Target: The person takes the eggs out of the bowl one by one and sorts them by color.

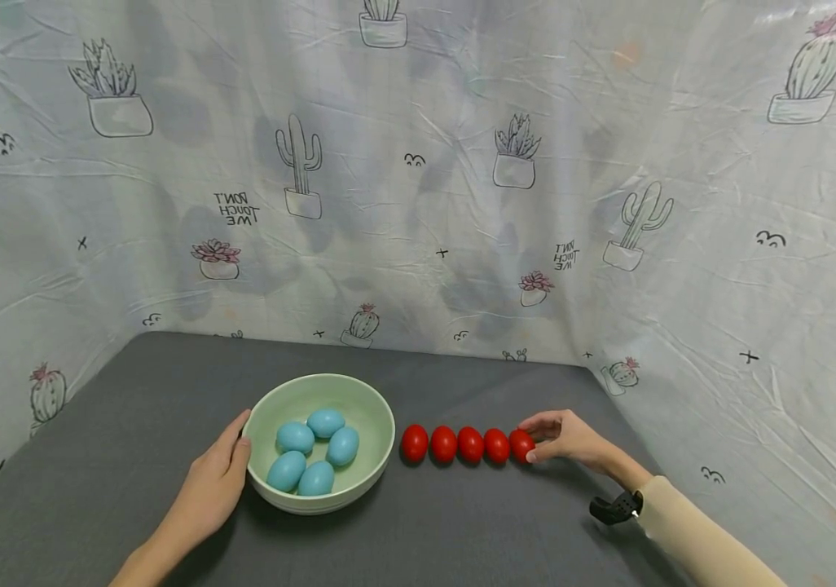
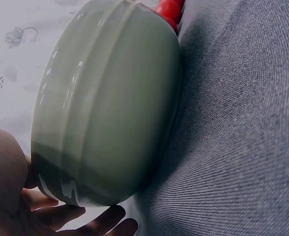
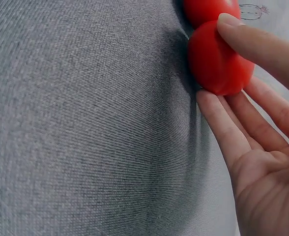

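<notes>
A pale green bowl (image 1: 319,501) stands on the grey cloth with several light blue eggs (image 1: 295,438) in it. My left hand (image 1: 214,477) holds the bowl's left side, thumb by the rim. In the left wrist view its fingers (image 2: 102,220) lie along the bowl's outer wall (image 2: 120,108). Right of the bowl, several glossy red eggs (image 1: 443,445) lie in a touching row. My right hand (image 1: 572,442) pinches the rightmost red egg (image 3: 218,61) between thumb and fingers; it still touches its neighbour.
The dark grey cloth (image 1: 462,522) covers the table. White curtains (image 1: 403,204) printed with cactuses enclose the back and both sides. A black band (image 1: 614,509) is worn on the right wrist, below a cream sleeve.
</notes>
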{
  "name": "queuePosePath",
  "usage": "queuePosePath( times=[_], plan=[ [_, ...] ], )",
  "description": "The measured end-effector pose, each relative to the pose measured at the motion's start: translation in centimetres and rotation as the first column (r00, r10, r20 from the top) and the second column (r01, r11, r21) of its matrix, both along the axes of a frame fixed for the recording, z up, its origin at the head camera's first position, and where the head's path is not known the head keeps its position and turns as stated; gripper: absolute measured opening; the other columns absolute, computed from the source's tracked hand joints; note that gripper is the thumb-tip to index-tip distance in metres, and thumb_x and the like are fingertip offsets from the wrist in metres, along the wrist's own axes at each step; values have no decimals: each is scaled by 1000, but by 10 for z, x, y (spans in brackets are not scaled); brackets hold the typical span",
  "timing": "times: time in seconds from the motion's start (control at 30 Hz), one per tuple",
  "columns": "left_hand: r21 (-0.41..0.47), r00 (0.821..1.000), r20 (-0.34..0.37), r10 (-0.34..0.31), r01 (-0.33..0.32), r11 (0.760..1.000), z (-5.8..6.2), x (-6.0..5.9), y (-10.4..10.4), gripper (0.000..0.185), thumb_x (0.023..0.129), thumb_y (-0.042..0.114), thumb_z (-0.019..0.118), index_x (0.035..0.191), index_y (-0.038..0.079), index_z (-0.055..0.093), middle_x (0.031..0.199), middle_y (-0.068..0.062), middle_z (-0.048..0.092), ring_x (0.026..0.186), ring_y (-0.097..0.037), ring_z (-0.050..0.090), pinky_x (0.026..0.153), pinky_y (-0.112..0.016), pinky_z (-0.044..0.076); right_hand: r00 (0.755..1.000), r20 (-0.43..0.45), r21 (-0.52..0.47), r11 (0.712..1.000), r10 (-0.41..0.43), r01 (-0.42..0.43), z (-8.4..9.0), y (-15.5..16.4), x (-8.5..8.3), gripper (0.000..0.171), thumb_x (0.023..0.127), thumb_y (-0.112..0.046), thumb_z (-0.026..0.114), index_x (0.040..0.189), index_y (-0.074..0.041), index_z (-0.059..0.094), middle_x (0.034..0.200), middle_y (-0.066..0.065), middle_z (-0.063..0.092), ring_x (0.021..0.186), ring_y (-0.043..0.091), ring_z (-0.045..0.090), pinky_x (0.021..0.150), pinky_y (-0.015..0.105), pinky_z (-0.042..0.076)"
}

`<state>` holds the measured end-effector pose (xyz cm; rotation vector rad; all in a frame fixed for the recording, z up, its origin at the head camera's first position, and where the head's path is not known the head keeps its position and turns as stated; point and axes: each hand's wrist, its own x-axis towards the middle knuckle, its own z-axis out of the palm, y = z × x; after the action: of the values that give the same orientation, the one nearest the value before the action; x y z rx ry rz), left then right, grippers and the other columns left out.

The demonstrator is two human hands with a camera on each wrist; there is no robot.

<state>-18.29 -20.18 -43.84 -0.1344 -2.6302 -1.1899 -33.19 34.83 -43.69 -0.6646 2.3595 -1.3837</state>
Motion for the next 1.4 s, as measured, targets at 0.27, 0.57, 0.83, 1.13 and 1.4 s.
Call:
queuePosePath(
  times=[0.27,0.57,0.83,1.13,1.4],
  plan=[
    [0,1000,1,3,-3,1000,1,1,0,54,110,26,30,152,-7,23,149,-33,31,134,-51,31,102,-67,30,999,30,7,1000,-12,12,1,-1,1,60,79,-7,83,131,7,56,129,20,59,117,33,58,90,34,52],
    [2,1000,15,6,-6,1000,-1,-1,0,55,110,27,30,152,-7,22,150,-33,29,135,-50,29,103,-67,29,1000,24,4,1000,-1,1,1,0,1,61,79,-9,83,131,7,56,130,20,59,117,33,58,91,33,52],
    [5,1000,11,4,-4,1000,-1,-1,0,55,110,27,30,152,-7,22,150,-33,29,135,-50,30,103,-67,29,1000,-8,14,1000,18,-18,3,1,2,60,82,-9,81,132,8,55,129,21,59,116,31,59,89,31,52],
    [4,1000,3,10,-10,1000,0,0,2,54,110,26,31,152,-6,24,150,-32,31,135,-50,30,103,-67,29,998,-52,-47,999,-21,19,22,11,8,50,90,-8,72,132,9,54,130,32,54,118,44,55,89,32,52],
    [3,1000,10,19,-19,1000,-2,0,1,54,110,26,31,152,-6,24,150,-32,31,135,-50,31,103,-66,29,971,-210,-90,991,-116,99,61,-11,17,38,93,-15,71,128,-2,62,125,13,64,115,23,61,89,31,53]
  ],
)
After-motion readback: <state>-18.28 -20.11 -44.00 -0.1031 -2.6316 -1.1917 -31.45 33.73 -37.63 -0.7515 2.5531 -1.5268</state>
